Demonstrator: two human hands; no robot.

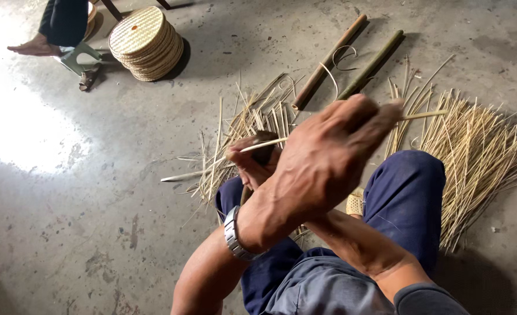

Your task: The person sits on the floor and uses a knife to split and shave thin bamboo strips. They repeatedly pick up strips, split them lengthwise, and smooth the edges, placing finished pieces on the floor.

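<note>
- The left hand [328, 154], the one with the wristwatch [235, 236], crosses over in front; its fingers [366, 119] are curled shut, pinching a thin bamboo strip [264, 144].
- The strip runs from about 3 o'clock, past those fingers, out toward 9 o'clock.
- The right hand [252, 166] sits behind and under the left, its fingers wrapped tight on a dark knife handle [263, 153]; the strip lies across it. The blade cannot be made out.
- Both hands hover above the knees in blue trousers [404, 198].
- At 3 o'clock, a fan of split bamboo slivers [474, 157] lies on the concrete floor [95, 221].
- At 12 o'clock lie two bamboo poles [328, 61], with more slivers [252, 116] beside them.
- At 10 o'clock stands a stack of round woven lids [144, 44], near another person's bare foot [34, 48].
</note>
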